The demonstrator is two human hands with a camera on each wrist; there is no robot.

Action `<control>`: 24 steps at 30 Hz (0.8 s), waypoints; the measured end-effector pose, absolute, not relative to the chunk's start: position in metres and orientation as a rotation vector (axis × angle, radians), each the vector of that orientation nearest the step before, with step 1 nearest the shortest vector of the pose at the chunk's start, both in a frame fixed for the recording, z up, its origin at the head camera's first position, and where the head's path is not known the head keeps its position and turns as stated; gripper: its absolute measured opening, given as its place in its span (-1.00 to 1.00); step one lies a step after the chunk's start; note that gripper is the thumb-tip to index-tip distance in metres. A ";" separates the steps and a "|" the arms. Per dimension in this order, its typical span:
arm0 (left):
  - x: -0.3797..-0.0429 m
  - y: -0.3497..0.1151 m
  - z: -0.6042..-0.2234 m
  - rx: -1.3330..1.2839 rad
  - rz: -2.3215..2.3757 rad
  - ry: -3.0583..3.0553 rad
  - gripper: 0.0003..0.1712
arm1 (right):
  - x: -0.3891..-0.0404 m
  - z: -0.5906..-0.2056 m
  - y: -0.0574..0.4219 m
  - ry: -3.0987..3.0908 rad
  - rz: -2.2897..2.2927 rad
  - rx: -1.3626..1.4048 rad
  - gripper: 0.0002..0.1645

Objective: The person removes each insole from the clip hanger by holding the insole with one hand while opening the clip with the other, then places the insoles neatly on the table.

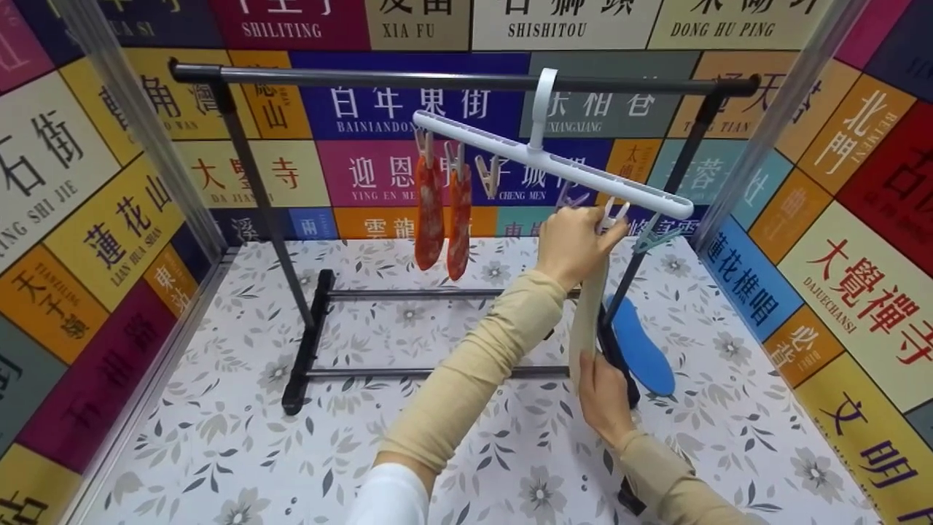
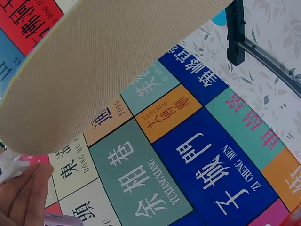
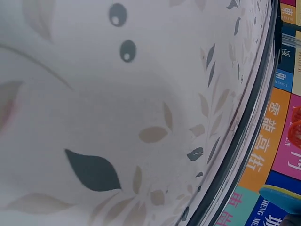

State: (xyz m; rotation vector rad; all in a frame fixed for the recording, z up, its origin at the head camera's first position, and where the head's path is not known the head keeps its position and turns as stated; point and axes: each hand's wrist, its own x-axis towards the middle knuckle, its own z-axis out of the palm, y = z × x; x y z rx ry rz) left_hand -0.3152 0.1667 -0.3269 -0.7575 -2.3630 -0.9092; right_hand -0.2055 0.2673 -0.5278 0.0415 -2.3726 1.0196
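A white clothes hanger [image 1: 612, 179] hangs tilted on the rack's top bar, with its right end lower. My left hand [image 1: 576, 244], under the hanger's right half, pinches a white clothespin [image 2: 13, 170]. A beige insole [image 1: 587, 321] with a thin blue edge hangs lengthwise below that hand; its broad face fills the upper part of the left wrist view. My right hand [image 1: 606, 399] grips the insole's lower end. Two red sausages [image 1: 428, 211] hang from clothespins near the hanger's left end.
A blue insole [image 1: 641, 350] lies on the flowered tabletop [image 1: 496, 437] beside the rack's right foot. The dark metal rack [image 1: 379, 76] spans the space. A beige clothespin [image 1: 488, 177] and a teal clothespin [image 1: 658, 233] dangle from the hanger. Sign-printed walls enclose three sides.
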 end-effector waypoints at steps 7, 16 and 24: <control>-0.313 0.165 -0.327 -0.770 -0.952 -2.376 -0.62 | -0.203 -0.526 0.277 -2.398 1.030 0.004 -0.64; -0.308 0.155 -0.337 -0.799 -0.950 -2.280 -0.63 | -0.201 -0.529 0.287 -2.393 1.034 -0.012 -0.61; -0.309 0.147 -0.357 -0.797 -0.856 -2.158 -0.70 | -0.197 -0.529 0.298 -2.393 0.983 -0.009 -0.62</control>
